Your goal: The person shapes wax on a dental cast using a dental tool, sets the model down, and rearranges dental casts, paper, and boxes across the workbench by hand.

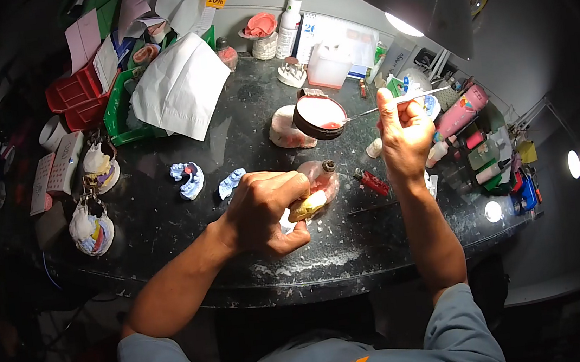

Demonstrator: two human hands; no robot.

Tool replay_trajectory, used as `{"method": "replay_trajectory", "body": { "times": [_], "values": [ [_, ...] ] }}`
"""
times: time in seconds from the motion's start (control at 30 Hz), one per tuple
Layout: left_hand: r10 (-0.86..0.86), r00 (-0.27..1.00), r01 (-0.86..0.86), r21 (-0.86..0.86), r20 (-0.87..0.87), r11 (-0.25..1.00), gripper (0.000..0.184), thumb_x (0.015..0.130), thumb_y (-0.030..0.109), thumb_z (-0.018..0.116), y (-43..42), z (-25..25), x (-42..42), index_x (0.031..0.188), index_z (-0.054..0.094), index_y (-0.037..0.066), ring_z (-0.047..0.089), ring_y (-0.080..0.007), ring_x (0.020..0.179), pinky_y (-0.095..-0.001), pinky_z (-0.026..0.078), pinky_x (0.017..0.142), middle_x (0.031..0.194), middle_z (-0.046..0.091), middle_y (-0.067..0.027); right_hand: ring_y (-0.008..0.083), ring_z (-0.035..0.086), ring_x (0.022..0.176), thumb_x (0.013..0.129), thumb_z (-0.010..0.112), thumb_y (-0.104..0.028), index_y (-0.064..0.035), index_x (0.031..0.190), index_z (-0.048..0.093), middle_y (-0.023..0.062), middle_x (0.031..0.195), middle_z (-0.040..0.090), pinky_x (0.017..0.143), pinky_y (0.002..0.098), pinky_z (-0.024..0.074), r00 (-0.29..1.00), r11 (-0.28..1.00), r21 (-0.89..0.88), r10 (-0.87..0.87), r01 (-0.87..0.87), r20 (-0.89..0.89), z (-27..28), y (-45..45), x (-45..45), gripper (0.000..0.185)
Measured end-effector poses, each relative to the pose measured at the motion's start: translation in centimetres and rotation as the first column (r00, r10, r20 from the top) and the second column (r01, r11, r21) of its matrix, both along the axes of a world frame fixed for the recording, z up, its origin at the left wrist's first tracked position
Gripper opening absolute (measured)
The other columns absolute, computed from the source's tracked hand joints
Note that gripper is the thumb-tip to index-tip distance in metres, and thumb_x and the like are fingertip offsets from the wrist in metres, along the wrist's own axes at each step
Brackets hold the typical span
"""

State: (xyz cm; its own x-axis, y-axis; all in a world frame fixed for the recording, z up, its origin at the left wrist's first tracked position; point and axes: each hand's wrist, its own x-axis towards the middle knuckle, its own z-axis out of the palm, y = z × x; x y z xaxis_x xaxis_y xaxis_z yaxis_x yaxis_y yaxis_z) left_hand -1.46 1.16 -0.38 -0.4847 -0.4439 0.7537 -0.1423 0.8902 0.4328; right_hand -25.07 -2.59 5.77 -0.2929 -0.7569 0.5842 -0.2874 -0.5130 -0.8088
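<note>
My left hand (268,208) is closed around a small yellow dental piece (307,206), partly hidden by the fingers. Just behind it stands a clear, pinkish glass bottle with a dark metal top (329,166), which looks like a spirit lamp. Raised on the right, my right hand (406,133) pinches a thin metal dental spatula (415,96). The spatula's tip points left to the rim of a round dark tin (322,135) with pale, pinkish contents; I cannot tell whether they touch. The tin leans by a white-and-pink plaster block (286,126).
Blue dental impressions (190,183) lie left of centre. Mounted plaster models (92,226) stand at far left, near a green bin (120,121) with paper. A lamp (420,5) overhangs the back right. Bottles and a pink cylinder (461,112) crowd the right side. A red object (373,183) lies nearby.
</note>
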Motion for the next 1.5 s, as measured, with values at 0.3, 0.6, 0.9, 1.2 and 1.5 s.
{"method": "replay_trajectory", "body": {
  "times": [0.3,0.6,0.9,1.2,1.5],
  "values": [
    [0.163,0.984,-0.148,0.17,-0.078,0.974,0.025,0.061,0.012,0.071,0.4,0.1,-0.4,0.078,0.054,0.004,0.053,-0.0162,0.051,-0.0302,0.043,0.049,0.063,0.054,-0.0051,0.0038,0.048,0.05,0.097,0.071,-0.025,-0.0085,0.082,0.059,-0.0011,0.064,0.058,0.044,0.0204,0.0364,0.951,0.991,0.104,0.052,-0.088,0.305,-4.5,4.6,0.6,0.026],
    [0.22,0.972,-0.192,0.275,-0.077,0.942,0.024,0.067,0.011,0.075,1.0,0.6,-0.7,0.08,0.056,0.003,0.058,-0.0101,0.053,-0.0244,0.048,0.05,0.066,0.062,-0.0047,0.0061,0.052,0.051,0.098,0.07,-0.021,-0.0053,0.085,0.061,0.0015,0.067,0.06,0.042,0.0205,0.0408,0.932,0.988,0.097,0.08,-0.122,0.353,-5.2,5.1,0.8,0.022],
    [0.198,0.975,-0.149,0.363,-0.101,0.92,0.025,0.067,0.008,0.077,1.0,0.5,-0.7,0.081,0.058,0.002,0.059,-0.0077,0.055,-0.0222,0.048,0.052,0.067,0.064,-0.0033,0.0062,0.05,0.048,0.099,0.069,-0.023,-0.005,0.083,0.06,0.0033,0.065,0.061,0.042,0.0209,0.0374,0.942,0.99,0.083,0.083,-0.116,0.325,-5.2,5.3,0.9,0.025],
    [0.103,0.982,0.023,0.635,-0.16,0.772,0.023,0.075,0.005,0.076,1.2,0.8,-0.6,0.088,0.057,0.002,0.063,-0.0043,0.064,-0.0194,0.049,0.057,0.077,0.069,-0.0041,0.0061,0.05,0.047,0.098,0.07,-0.021,-0.0053,0.083,0.061,0.0028,0.064,0.06,0.042,0.0211,0.0388,0.938,0.991,0.078,0.075,-0.108,0.339,-5.1,5.3,1.0,0.024],
    [0.031,0.943,0.252,0.769,-0.332,0.588,0.029,0.079,0.004,0.077,1.1,1.0,-0.5,0.097,0.055,0.001,0.068,-0.0094,0.076,-0.0235,0.055,0.072,0.087,0.069,-0.0078,0.0064,0.05,0.047,0.097,0.071,-0.022,-0.0053,0.084,0.06,0.0032,0.063,0.059,0.041,0.0204,0.0389,0.928,0.988,0.036,0.128,-0.15,0.351,-5.2,6.0,1.3,0.024]
  ]
}}
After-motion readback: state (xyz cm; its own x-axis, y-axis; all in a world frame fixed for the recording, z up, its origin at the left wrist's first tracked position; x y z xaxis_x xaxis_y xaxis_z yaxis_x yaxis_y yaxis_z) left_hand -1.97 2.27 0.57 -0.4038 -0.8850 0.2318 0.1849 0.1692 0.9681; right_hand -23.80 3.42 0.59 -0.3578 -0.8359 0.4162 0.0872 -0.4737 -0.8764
